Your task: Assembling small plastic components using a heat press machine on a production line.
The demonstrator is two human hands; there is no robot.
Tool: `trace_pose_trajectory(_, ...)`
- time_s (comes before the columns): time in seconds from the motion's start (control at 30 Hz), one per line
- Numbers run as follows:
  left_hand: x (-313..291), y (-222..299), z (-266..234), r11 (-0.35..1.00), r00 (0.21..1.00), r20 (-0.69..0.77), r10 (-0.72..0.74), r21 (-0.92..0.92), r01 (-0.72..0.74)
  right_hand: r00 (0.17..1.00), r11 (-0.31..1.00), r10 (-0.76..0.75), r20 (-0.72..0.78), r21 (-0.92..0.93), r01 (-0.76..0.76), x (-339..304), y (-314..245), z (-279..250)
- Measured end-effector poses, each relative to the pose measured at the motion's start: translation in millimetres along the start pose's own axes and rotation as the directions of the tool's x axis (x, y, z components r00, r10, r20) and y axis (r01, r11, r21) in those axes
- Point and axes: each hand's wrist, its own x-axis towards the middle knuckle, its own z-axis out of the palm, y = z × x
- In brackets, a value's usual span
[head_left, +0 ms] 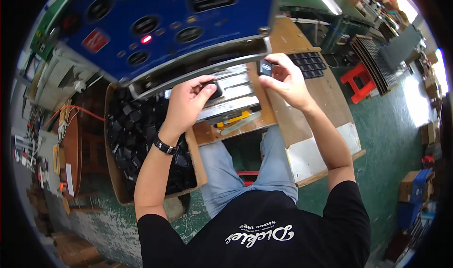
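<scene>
My left hand (185, 103) pinches a small black plastic part (216, 89) between thumb and fingers, above the metal bed (236, 77) of a blue machine (165, 25). Off to its right, my right hand (291, 83) grips a black plastic case (264, 68) with a pale oval mark on its face. The two pieces are apart. Beneath my hands, a yellow utility knife (232, 119) lies on the wooden bench, with a pale flat strip (239, 125) beside it.
A cardboard box (200, 166) full of black plastic parts stands at my left. Black cases sit in rows (307, 65) on the board at right. Farther right is a red stool (358, 82) on the green floor. One red lamp (146, 39) glows on the machine panel.
</scene>
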Motion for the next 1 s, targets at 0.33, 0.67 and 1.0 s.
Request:
trace_pose_trajectory(0.33, -1.6, 1.0, 19.2, 0.971, 0.998, -0.06, -0.03, 0.233, 0.043, 0.609, 0.595, 0.299, -0.735, -0.355, -0.721, -95.9, 116.9, -243.1)
trace_pose_trajectory(0.67, -109.3, -35.7, -73.7, 0.99, 0.902, -0.427, -0.066, 0.088, 0.114, 0.727, 0.183, 0.264, -0.634, -0.707, -0.683, -67.7, 243.0, -330.1)
trace_pose_trajectory(1.0, -113.8, -64.1, -142.9, 0.901, 0.879, -0.462, -0.119, 0.323, 0.291, 0.728, 0.436, 0.424, -0.539, -0.583, -0.686, -55.1, 187.9, -287.6)
